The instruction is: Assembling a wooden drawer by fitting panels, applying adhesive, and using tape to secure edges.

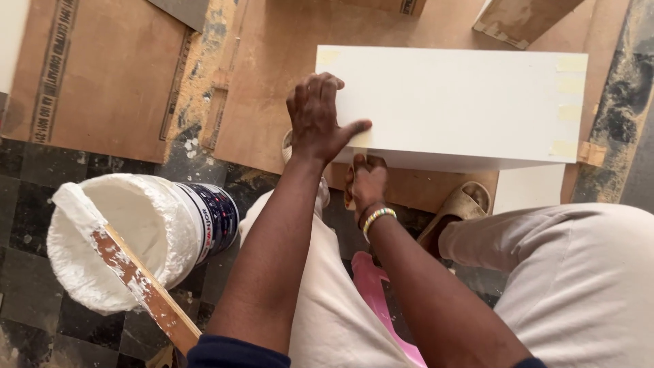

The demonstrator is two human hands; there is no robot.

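My left hand (317, 119) lies spread flat on the white box (453, 105), up at twelve o'clock on the floor; my right hand (366, 180) is curled against its near edge, and I cannot tell what it grips; the putty bucket (136, 232) with its stick (146, 289) stands at nine o'clock; a careless elbow could tip it, or my pressing could shift the box.

Left hand (317, 119) splayed, right hand (366, 182) seemingly curled
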